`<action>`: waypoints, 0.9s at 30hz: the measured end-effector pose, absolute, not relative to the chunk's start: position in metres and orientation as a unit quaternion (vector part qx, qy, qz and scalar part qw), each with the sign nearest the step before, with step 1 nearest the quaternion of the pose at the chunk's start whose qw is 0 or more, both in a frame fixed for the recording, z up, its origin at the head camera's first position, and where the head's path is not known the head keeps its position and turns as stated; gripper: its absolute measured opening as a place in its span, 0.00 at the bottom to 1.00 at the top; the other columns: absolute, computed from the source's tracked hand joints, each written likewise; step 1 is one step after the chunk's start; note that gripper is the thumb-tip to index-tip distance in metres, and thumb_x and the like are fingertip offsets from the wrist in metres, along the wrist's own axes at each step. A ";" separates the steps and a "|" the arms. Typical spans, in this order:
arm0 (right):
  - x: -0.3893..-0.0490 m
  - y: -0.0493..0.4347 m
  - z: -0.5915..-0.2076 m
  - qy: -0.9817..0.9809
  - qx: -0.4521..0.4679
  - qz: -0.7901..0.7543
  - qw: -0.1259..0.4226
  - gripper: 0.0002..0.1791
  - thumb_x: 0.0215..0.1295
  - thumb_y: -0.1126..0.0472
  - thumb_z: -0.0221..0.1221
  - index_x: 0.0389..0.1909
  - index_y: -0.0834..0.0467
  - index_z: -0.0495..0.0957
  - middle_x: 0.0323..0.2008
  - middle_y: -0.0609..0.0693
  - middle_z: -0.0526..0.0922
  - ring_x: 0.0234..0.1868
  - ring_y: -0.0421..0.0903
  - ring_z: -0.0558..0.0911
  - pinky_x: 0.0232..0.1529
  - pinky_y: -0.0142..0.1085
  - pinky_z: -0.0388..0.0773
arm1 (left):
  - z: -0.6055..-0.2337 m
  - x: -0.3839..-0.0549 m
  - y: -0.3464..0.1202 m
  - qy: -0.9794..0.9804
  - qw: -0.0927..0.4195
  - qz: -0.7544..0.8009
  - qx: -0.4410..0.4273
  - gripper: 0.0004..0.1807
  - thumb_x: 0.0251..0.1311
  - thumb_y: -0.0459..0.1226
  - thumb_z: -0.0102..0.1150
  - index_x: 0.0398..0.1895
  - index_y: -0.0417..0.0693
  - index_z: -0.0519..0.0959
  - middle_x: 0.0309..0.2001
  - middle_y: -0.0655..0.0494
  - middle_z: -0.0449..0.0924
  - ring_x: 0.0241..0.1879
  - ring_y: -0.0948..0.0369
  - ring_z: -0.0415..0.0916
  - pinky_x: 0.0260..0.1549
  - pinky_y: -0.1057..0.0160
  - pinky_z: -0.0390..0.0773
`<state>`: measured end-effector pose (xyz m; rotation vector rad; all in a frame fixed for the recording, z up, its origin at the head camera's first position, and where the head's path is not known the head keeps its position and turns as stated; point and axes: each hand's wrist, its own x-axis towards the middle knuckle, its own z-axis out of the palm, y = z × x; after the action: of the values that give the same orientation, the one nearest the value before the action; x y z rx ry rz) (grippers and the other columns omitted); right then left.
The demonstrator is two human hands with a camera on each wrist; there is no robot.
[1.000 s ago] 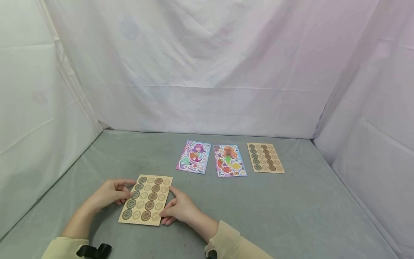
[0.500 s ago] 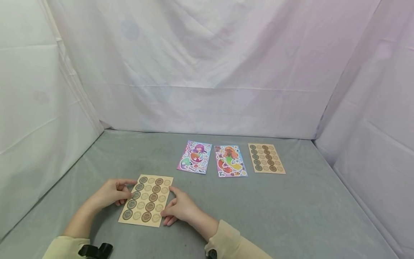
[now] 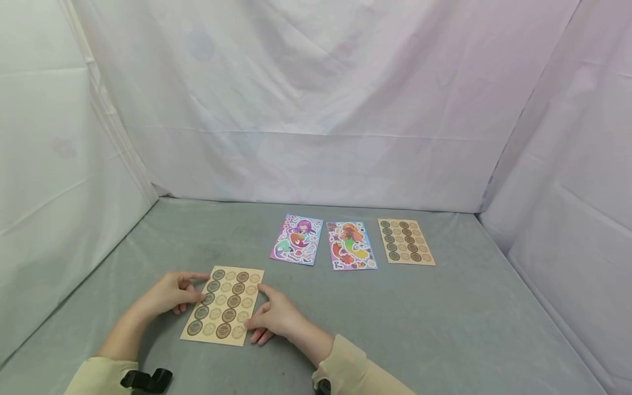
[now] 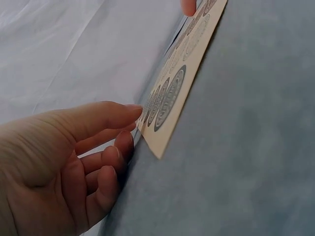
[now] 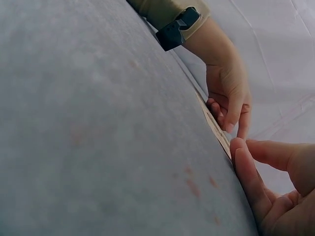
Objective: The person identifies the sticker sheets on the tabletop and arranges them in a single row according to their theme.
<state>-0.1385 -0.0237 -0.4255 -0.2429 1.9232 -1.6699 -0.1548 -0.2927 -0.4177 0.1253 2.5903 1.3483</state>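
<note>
A tan sticker sheet (image 3: 225,306) with rows of round green, brown and pale seal stickers lies on the grey cloth in the head view's left front. My left hand (image 3: 170,293) holds its left edge, thumb on the edge and index finger stretched toward the upper corner. At the opposite edge, my right hand (image 3: 278,314) holds with the thumb low and the index finger higher up. In the left wrist view, the thumb (image 4: 130,112) meets the sheet's border near a corner and the other fingers curl beside it. The right wrist view shows the sheet nearly edge-on.
Farther back lie two colourful mermaid sticker sheets, one purple-haired (image 3: 297,240) and one orange-haired (image 3: 351,246). Right of them is another tan seal sticker sheet (image 3: 406,242). White curtains (image 3: 316,164) enclose the grey cloth surface (image 3: 419,329) at the back and sides.
Hardly anything differs; both hands stay at the tan sheet's two edges, and the sheet keeps its place apart from a very slight shift of the view.
</note>
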 end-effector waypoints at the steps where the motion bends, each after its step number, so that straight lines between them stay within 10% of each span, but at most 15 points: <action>1: -0.138 -0.023 -0.425 0.720 -0.091 -0.624 0.288 0.47 0.52 0.72 0.67 0.72 0.60 0.54 0.22 0.55 0.82 0.14 0.44 0.79 0.16 0.38 0.79 | -0.418 -0.155 -0.293 0.880 0.113 0.460 0.044 0.32 0.52 0.34 0.69 0.59 0.29 0.71 0.19 0.52 0.74 0.14 0.60 0.68 0.11 0.62 0.71; 27: -0.140 -0.016 -0.422 0.708 -0.094 -0.640 0.284 0.46 0.56 0.67 0.68 0.72 0.61 0.53 0.25 0.55 0.82 0.16 0.46 0.81 0.17 0.39 0.80 | -0.411 -0.162 -0.294 0.874 0.135 0.465 0.042 0.31 0.56 0.38 0.66 0.60 0.31 0.71 0.22 0.50 0.76 0.15 0.57 0.71 0.12 0.61 0.73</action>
<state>-0.1398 -0.0158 -0.4220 -0.2516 1.8946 -1.7132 -0.1617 -0.2940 -0.4114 0.1203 2.5323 1.3474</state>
